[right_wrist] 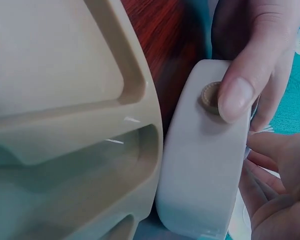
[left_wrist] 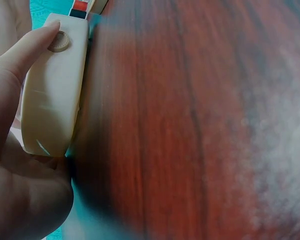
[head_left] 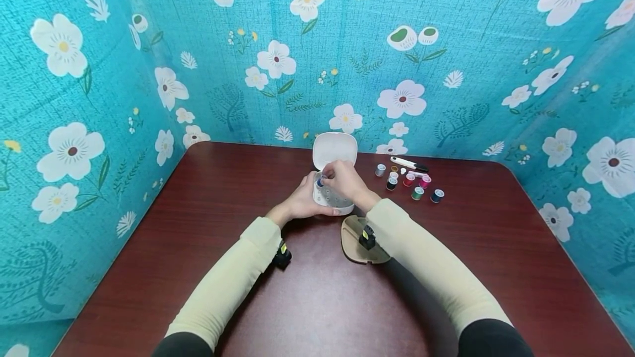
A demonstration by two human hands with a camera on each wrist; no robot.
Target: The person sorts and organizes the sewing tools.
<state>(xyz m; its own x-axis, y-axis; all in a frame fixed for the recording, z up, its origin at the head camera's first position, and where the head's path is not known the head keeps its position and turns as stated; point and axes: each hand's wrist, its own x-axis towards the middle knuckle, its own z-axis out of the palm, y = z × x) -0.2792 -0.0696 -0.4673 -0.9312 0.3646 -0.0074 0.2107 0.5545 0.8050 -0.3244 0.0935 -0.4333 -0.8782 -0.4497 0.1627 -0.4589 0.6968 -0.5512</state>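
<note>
The landmark is a white, rounded plastic box (head_left: 345, 211) on the dark red-brown wood-grain table (head_left: 238, 191); its white rounded lid (head_left: 334, 149) stands raised at the box's far edge. Both hands are close together at the box. The left hand (head_left: 301, 200) grips it, palm and fingers along the box's left side and thumb across its near wall, touching the round tan button (right_wrist: 209, 98) there. The right hand (head_left: 343, 176) is over the box's interior, thumb and fingers pinching a small blue thread spool (head_left: 319, 182) above the box's left part; whether the spool touches the grey inner panel (head_left: 333, 198) cannot be told. A beige plastic compartment tray (head_left: 351, 247) lies just nearer the person than the box, partly under the right forearm. To the right of the box, apart from it, are a grey spool (head_left: 380, 170), a black spool (head_left: 392, 184), a red spool (head_left: 408, 180), a pink spool (head_left: 425, 182), a green spool (head_left: 418, 194), a dark blue spool (head_left: 437, 196) and a slim white tool with a black end (head_left: 408, 164).
</note>
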